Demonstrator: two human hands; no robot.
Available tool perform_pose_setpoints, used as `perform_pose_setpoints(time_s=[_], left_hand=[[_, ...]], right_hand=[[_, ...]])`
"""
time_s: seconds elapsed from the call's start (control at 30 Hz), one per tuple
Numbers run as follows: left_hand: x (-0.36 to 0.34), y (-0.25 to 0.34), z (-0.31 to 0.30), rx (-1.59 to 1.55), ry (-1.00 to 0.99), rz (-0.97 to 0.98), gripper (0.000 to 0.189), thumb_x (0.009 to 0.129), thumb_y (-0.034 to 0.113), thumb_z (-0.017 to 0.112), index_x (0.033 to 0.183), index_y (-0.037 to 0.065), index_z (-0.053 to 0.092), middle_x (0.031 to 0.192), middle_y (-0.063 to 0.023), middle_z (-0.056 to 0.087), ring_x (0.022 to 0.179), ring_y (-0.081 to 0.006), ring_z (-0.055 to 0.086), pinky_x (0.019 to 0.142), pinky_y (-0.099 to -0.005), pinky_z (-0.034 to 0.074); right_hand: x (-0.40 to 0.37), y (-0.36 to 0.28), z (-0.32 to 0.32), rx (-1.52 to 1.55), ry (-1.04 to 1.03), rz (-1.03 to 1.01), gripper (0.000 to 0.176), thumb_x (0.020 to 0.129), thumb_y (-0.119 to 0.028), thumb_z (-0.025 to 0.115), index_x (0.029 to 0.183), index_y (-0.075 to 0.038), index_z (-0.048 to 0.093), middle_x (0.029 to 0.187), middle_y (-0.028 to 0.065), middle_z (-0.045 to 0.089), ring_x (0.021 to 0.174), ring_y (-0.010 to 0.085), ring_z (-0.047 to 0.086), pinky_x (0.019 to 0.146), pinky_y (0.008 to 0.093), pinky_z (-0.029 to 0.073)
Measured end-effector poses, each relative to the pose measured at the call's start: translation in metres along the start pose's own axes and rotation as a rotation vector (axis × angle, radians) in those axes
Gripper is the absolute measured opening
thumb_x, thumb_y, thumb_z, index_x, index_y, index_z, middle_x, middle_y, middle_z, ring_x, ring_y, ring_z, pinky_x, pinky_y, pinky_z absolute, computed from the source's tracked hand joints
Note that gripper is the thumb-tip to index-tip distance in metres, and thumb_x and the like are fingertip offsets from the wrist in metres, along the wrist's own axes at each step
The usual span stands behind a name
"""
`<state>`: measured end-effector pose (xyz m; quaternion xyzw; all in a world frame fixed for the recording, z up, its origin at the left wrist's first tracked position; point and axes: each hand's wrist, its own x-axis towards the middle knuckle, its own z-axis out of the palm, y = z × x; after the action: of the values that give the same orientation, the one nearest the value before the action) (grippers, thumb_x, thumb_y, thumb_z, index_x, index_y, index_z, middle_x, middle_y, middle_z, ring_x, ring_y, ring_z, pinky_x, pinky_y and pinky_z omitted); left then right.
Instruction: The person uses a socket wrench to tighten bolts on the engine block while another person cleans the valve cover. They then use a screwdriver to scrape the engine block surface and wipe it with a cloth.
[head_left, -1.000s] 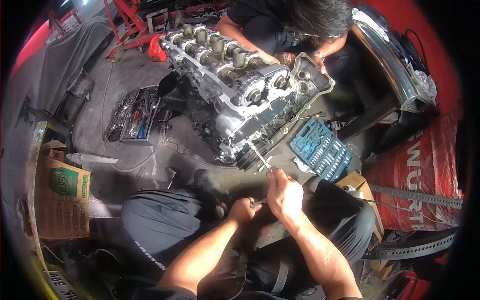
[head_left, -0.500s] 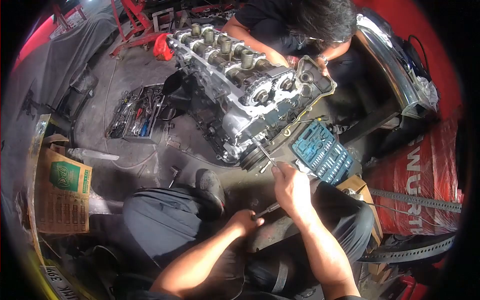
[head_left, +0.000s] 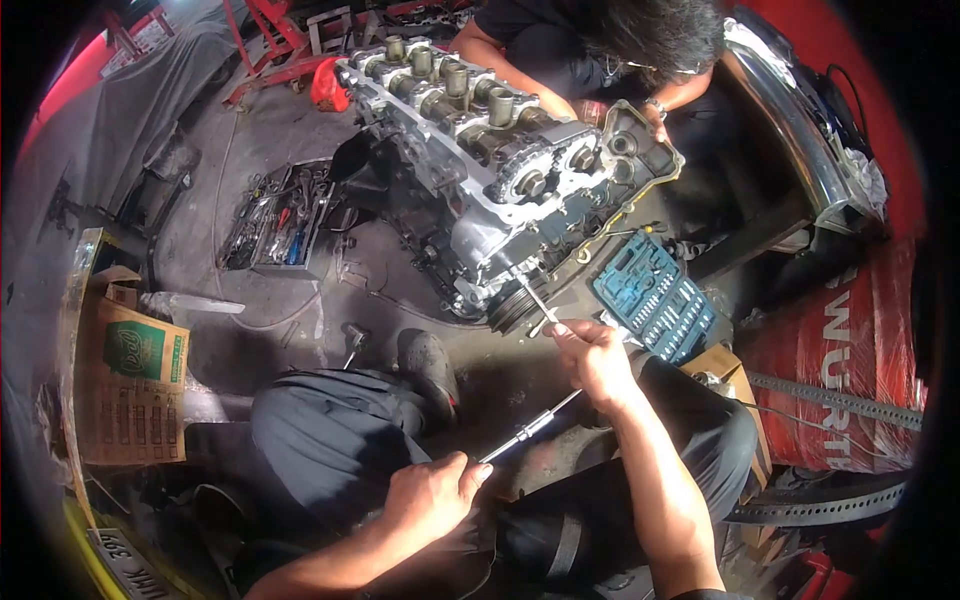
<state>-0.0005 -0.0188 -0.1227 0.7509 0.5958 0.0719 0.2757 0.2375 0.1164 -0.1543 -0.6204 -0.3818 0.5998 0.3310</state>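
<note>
My left hand (head_left: 432, 497) is closed around the lower end of a slender metal rod (head_left: 505, 446) with a thicker collar partway along it. The rod slants up towards my right hand (head_left: 593, 362), whose closed fingers grip a thin metal bar (head_left: 537, 296). That bar reaches towards the lower front of the engine (head_left: 480, 240), above a black grooved pulley (head_left: 515, 308). Whether rod and bar are one tool is hidden by my right hand. A timing chain and sprocket (head_left: 532, 184) show on the engine's upper front.
Beside my right hand lies an open teal socket set (head_left: 655, 300). A metal toolbox (head_left: 285, 262) full of tools stands left of the engine. Across from me a person crouches, hands at a cover (head_left: 650, 165). A ratchet (head_left: 354, 345) lies by my shoe (head_left: 427, 365).
My left hand has moved left and down, and more of the rod and its collar now shows. My right hand has shifted slightly right and down, the bar still pointing at the engine.
</note>
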Motion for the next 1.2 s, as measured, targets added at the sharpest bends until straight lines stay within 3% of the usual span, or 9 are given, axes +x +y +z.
perform_pose_setpoints(time_s=[0.03,0.17,0.47,0.67,0.7,0.87,1.0,1.1,1.2], left_hand=[[0.001,0.007,-0.012,0.058,-0.031,-0.018,0.042,0.099,0.041,0.057,0.076,0.005,0.056,0.054,-0.0148,0.058,0.05,-0.0357,0.063,0.046,-0.0462,0.049],[0.005,0.022,-0.046,0.189,-0.201,-0.023,0.04,0.1,0.038,0.055,0.081,0.003,0.061,0.055,-0.0138,0.061,0.052,-0.0344,0.065,0.05,-0.0455,0.054],[0.014,0.035,-0.066,0.266,-0.327,0.065,0.045,0.101,0.039,0.054,0.086,-0.002,0.062,0.061,-0.018,0.064,0.057,-0.038,0.066,0.055,-0.0479,0.055],[0.027,-0.006,-0.023,0.037,-0.398,-0.07,0.047,0.098,0.048,0.056,0.096,0.001,0.061,0.075,-0.0204,0.067,0.075,-0.041,0.068,0.069,-0.0484,0.054],[0.028,-0.005,-0.02,0.005,-0.448,-0.155,0.049,0.098,0.051,0.054,0.101,0.002,0.057,0.087,-0.0221,0.069,0.09,-0.042,0.067,0.081,-0.0497,0.052],[0.001,-0.025,0.016,-0.158,-0.217,0.002,0.037,0.094,0.042,0.064,0.093,0.006,0.055,0.076,-0.018,0.065,0.075,-0.0395,0.066,0.063,-0.0495,0.051],[-0.021,-0.026,-0.002,-0.305,-0.215,-0.056,0.036,0.093,0.039,0.066,0.094,0.004,0.058,0.073,-0.0194,0.062,0.072,-0.0397,0.065,0.061,-0.0465,0.049],[-0.036,-0.028,-0.019,-0.322,-0.188,-0.058,0.036,0.093,0.037,0.068,0.093,0.002,0.059,0.071,-0.0194,0.061,0.07,-0.0391,0.064,0.06,-0.0441,0.049],[-0.039,-0.025,-0.031,-0.34,-0.191,-0.061,0.036,0.093,0.035,0.069,0.09,0.001,0.059,0.07,-0.0185,0.06,0.067,-0.038,0.063,0.059,-0.0431,0.049]], right_hand=[[0.001,0.001,-0.001,0.039,-0.004,0.039,0.024,0.094,-0.026,0.069,0.103,-0.004,0.073,0.067,-0.0036,0.05,0.055,0.0056,0.042,0.046,0.0237,0.034],[-0.001,-0.005,-0.001,0.19,-0.063,0.119,0.022,0.094,-0.025,0.068,0.101,-0.004,0.072,0.065,-0.0049,0.047,0.051,0.0045,0.037,0.043,0.0229,0.029],[0.001,-0.004,-0.007,0.218,-0.092,0.081,0.024,0.095,-0.025,0.067,0.102,-0.003,0.071,0.061,-0.0074,0.042,0.049,0.0046,0.034,0.044,0.0234,0.027],[-0.003,0.003,-0.003,0.074,-0.044,-0.01,0.026,0.096,-0.025,0.066,0.107,-0.002,0.071,0.064,-0.0053,0.048,0.053,0.0051,0.039,0.047,0.0237,0.032],[-0.002,0.01,-0.003,0.042,-0.016,-0.047,0.026,0.097,-0.025,0.065,0.106,-0.001,0.071,0.065,-0.0055,0.05,0.054,0.0044,0.04,0.049,0.0239,0.033],[-0.036,-0.004,0.0,-0.087,0.043,-0.038,0.028,0.099,-0.023,0.063,0.112,0.0,0.071,0.067,-0.0059,0.053,0.06,0.004,0.043,0.054,0.0243,0.035],[-0.045,-0.004,0.015,-0.095,-0.001,-0.099,0.033,0.097,-0.03,0.067,0.115,-0.002,0.07,0.067,-0.0036,0.05,0.054,0.0049,0.043,0.049,0.0221,0.036],[-0.053,-0.012,0.027,-0.081,-0.001,-0.037,0.031,0.098,-0.024,0.064,0.116,0.001,0.069,0.071,-0.0047,0.056,0.065,0.0043,0.047,0.059,0.0229,0.04],[-0.058,-0.019,0.031,-0.06,-0.032,0.019,0.03,0.099,-0.024,0.064,0.115,0.0,0.07,0.071,-0.0048,0.055,0.066,0.0045,0.048,0.059,0.0234,0.041]])
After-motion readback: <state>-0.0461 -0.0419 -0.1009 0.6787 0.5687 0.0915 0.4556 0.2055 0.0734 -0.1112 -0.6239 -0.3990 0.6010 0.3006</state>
